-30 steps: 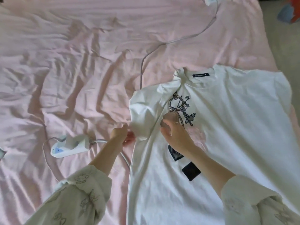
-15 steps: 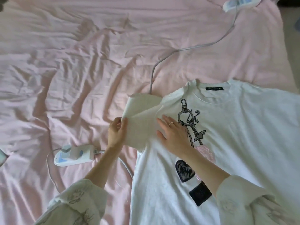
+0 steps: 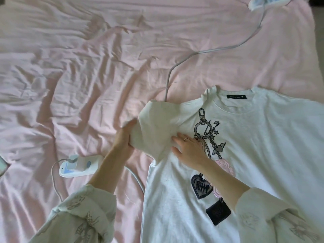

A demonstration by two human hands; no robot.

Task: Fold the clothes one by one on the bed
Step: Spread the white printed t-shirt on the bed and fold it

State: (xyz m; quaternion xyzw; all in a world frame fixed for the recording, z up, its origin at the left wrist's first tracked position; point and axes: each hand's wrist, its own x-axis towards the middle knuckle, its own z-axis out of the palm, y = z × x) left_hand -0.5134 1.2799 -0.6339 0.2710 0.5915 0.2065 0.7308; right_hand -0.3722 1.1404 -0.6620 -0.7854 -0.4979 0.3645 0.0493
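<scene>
White T-shirt (image 3: 254, 155) lies collar-up at right of frame; left hand (image 3: 123, 139) grips its sleeve (image 3: 154, 130), right hand (image 3: 190, 149) flat beside, pinning.

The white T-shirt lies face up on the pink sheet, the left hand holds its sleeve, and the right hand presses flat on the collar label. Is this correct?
Not quite. In the head view the right hand presses flat on the chest beside the keychain print, not on the collar label. The rest holds: the white T-shirt lies face up on the pink sheet, and the left hand holds its sleeve.
</scene>
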